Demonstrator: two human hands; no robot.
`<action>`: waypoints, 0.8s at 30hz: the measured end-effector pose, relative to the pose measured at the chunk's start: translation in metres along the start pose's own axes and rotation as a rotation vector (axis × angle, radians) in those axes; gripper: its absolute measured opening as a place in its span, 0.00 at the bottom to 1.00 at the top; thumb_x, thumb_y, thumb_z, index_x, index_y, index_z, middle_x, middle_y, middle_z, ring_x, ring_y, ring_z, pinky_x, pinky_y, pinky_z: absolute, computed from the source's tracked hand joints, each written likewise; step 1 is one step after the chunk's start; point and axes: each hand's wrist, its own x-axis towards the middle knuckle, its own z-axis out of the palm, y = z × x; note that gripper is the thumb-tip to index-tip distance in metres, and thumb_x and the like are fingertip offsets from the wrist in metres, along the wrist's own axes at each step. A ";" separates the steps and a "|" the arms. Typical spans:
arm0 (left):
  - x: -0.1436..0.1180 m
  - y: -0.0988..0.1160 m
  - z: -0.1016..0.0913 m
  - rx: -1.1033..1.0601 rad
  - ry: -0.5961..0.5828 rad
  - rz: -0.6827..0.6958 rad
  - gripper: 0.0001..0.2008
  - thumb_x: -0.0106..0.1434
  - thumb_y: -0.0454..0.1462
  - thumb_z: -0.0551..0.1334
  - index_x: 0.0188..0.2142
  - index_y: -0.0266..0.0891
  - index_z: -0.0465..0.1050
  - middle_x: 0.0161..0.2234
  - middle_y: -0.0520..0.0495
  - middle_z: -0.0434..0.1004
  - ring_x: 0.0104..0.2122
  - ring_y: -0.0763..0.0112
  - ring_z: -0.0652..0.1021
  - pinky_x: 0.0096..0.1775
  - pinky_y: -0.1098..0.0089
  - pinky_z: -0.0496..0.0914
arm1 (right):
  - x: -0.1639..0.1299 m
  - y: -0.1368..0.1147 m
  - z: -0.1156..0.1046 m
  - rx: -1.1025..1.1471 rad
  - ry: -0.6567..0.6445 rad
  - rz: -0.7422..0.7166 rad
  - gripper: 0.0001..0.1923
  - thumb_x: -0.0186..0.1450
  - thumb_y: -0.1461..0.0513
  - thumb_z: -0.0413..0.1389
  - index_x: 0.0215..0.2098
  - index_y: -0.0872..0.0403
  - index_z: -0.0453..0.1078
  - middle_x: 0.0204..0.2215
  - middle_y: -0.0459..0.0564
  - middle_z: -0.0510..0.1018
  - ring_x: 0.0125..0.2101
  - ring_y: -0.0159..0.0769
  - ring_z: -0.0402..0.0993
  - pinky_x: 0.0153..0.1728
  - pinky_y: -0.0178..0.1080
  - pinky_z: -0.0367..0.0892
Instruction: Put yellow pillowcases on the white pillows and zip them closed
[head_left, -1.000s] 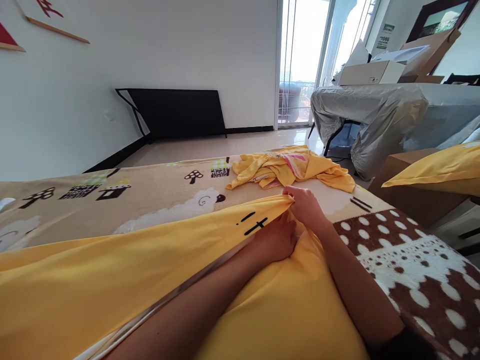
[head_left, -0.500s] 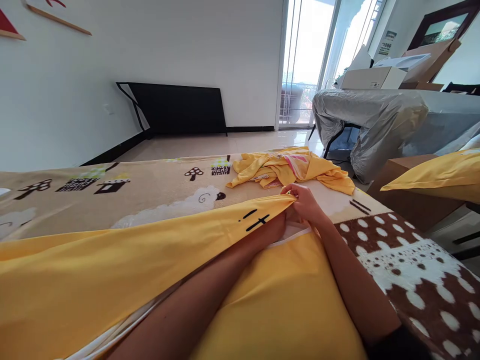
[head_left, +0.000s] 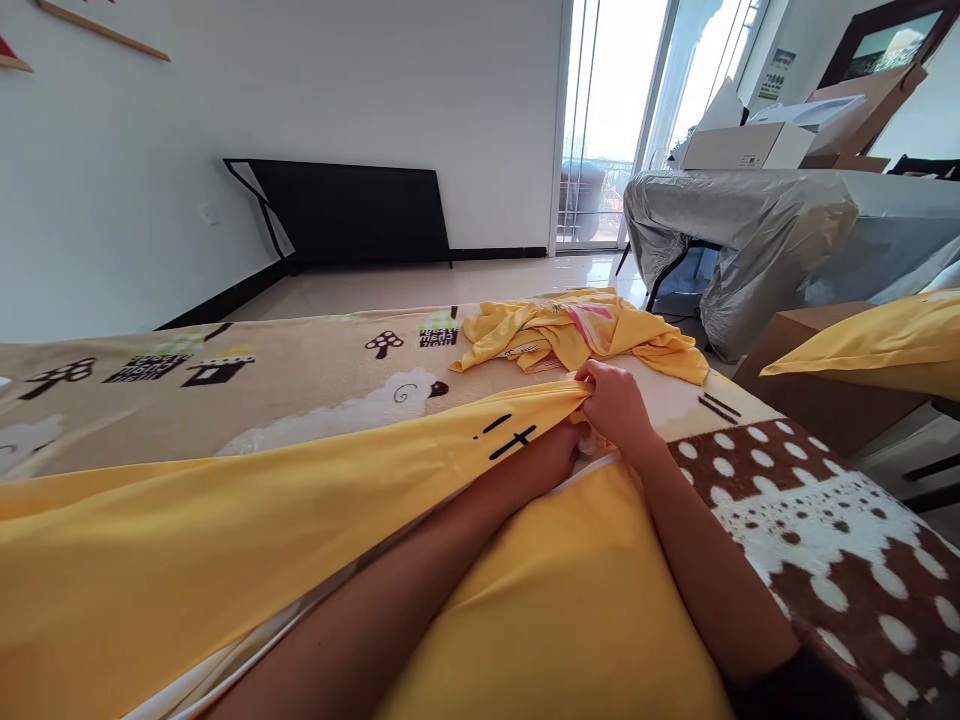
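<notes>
Covering the bed is a beige fleece blanket [head_left: 300, 385] printed with sheep, mushrooms and houses, brown with white spots at its right end. Over its near side lies a large yellow cotton cover [head_left: 225, 520]. The right hand [head_left: 619, 405] pinches the cover's far corner, fingers closed on the hem; the left hand [head_left: 555, 450] reaches inside the opening, its fingers hidden. A crumpled yellow garment [head_left: 577, 335] lies just beyond. Behind stand a white wall, glossy tiled floor, a black panel [head_left: 352, 215] and a silver-draped counter [head_left: 757, 230].
</notes>
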 end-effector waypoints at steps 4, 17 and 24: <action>-0.002 -0.005 -0.004 -0.014 -0.058 0.021 0.13 0.53 0.28 0.51 0.35 0.36 0.69 0.35 0.44 0.75 0.36 0.65 0.73 0.42 0.66 0.69 | 0.001 0.000 -0.001 0.047 0.012 -0.028 0.15 0.46 0.72 0.47 0.28 0.54 0.70 0.28 0.48 0.76 0.29 0.35 0.68 0.30 0.35 0.56; 0.004 -0.029 -0.004 -0.048 -0.038 -0.140 0.15 0.56 0.38 0.57 0.44 0.39 0.68 0.42 0.45 0.75 0.41 0.61 0.74 0.50 0.58 0.66 | 0.003 0.004 0.001 0.363 0.010 0.026 0.16 0.43 0.70 0.46 0.26 0.55 0.71 0.24 0.45 0.77 0.28 0.34 0.70 0.31 0.34 0.62; 0.017 -0.048 0.011 -0.067 0.117 -0.271 0.16 0.64 0.41 0.49 0.48 0.41 0.67 0.46 0.46 0.76 0.48 0.63 0.72 0.53 0.59 0.64 | 0.005 0.005 -0.001 0.342 -0.054 -0.022 0.14 0.44 0.69 0.47 0.26 0.55 0.70 0.24 0.45 0.77 0.28 0.34 0.70 0.31 0.33 0.61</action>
